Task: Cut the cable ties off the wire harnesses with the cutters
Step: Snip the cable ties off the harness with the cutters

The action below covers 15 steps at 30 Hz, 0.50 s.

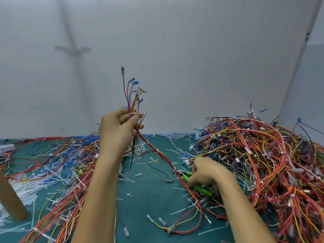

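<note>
The left hand [115,132] has its grip clamped on a harness [152,149] raised above the counter [145,199], a white tie [138,114] at its thumb. The harness trails down to the right hand [205,172], whose grip is clamped on green cutters [185,176], beside a heap [263,155].

Soft, even, bright light; a faint blurred shadow falls on the wall [73,50] at upper left. Wide-angle bending and softness toward the edges.
</note>
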Each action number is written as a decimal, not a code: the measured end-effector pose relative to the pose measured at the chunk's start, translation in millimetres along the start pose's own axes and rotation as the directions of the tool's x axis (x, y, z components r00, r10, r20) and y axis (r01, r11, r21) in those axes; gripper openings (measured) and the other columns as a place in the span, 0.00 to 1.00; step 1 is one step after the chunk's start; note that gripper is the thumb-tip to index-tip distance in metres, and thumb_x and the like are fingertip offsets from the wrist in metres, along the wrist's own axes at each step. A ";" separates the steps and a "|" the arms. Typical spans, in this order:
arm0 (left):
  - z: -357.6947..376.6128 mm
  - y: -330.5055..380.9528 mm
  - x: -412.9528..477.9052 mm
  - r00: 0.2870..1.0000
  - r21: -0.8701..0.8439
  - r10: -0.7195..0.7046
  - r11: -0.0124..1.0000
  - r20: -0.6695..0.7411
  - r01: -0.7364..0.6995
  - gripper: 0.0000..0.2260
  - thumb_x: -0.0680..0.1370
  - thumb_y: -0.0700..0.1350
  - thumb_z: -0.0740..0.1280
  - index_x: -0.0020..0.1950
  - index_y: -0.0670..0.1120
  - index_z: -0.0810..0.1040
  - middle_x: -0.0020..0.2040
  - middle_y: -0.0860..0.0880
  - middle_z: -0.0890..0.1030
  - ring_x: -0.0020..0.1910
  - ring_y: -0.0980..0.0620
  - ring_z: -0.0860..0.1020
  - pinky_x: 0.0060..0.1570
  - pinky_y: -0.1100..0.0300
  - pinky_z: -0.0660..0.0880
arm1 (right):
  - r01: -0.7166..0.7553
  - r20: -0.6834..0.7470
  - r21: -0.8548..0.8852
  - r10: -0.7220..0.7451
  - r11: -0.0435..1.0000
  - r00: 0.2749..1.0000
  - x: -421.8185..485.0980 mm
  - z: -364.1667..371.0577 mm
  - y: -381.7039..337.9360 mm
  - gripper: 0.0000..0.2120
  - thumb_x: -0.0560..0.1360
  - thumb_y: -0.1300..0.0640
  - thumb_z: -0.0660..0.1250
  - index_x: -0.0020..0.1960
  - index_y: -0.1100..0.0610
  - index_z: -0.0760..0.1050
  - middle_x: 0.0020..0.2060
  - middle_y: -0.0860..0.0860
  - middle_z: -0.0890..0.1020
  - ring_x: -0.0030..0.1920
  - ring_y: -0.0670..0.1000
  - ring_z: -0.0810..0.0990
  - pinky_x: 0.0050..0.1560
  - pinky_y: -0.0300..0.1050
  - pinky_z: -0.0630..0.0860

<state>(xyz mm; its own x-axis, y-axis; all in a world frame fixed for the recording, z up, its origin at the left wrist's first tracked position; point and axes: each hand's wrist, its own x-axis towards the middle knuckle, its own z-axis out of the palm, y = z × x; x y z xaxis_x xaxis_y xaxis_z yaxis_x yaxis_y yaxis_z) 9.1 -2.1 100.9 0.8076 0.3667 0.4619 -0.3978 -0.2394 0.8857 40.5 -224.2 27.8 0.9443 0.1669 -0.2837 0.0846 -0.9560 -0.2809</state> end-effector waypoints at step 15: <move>0.5 2.3 2.7 0.991 0.008 -0.136 0.991 0.015 0.136 0.05 0.78 0.35 0.62 0.53 0.43 0.71 0.41 0.50 0.85 0.30 0.58 0.80 0.24 0.68 0.69 | -0.046 -0.392 0.049 0.061 0.998 0.918 -2.7 -9.5 -4.7 0.10 0.83 0.58 0.53 0.45 0.58 0.70 0.46 0.56 0.78 0.43 0.58 0.73 0.44 0.50 0.68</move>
<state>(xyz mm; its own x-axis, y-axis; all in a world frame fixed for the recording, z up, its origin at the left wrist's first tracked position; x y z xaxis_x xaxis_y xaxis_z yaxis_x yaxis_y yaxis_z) 10.6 -2.1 104.2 0.8605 0.3825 0.3365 -0.2810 -0.1945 0.9398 40.6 -222.5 38.5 0.9967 0.0001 0.0817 0.0257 -0.9495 -0.3126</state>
